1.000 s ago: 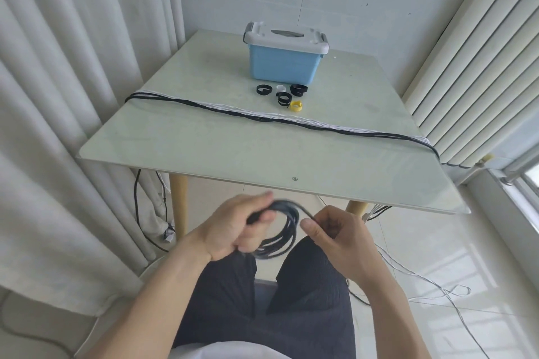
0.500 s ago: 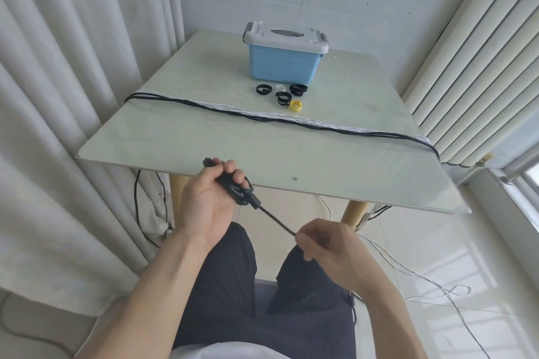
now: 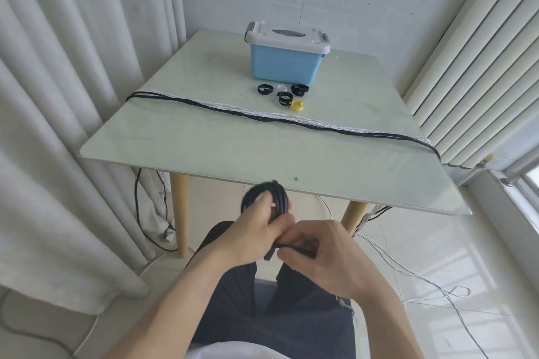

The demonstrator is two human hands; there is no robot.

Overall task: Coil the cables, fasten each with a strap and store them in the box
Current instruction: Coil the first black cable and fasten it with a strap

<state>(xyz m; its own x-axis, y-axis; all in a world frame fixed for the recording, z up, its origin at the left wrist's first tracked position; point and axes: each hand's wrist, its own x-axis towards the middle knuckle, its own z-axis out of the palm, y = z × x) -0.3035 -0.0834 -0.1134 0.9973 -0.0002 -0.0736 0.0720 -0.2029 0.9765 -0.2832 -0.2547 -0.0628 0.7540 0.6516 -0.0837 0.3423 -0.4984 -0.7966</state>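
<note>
1. Head view, hands: coiled black cable (image 3: 267,195) sits in the person's lap space, just in front of the near edge of the surface (image 3: 204,151), not resting on it. The left hand (image 3: 252,232) grips the coil, fingers curled round the bundle; the right hand (image 3: 323,253) pinches the cable's free end low beside it.

2. Head view, handling: the cable looks light, limp and a little springy — loops will likely slip open if the grip loosens. Best hold, I judge, is across all loops at one spot, leaving the opposite arc free for a strap.

3. Head view, direction: the coil stands roughly upright, its loop rising away from the person toward the surface; the free end runs crosswise, left to right, between the hands.

4. Head view, surface: remaining cables (image 3: 277,119) lie stretched in one long line across it, left-far to right-near. Straps (image 3: 284,93) lie just beyond them, near the closed blue box (image 3: 287,63).
</note>
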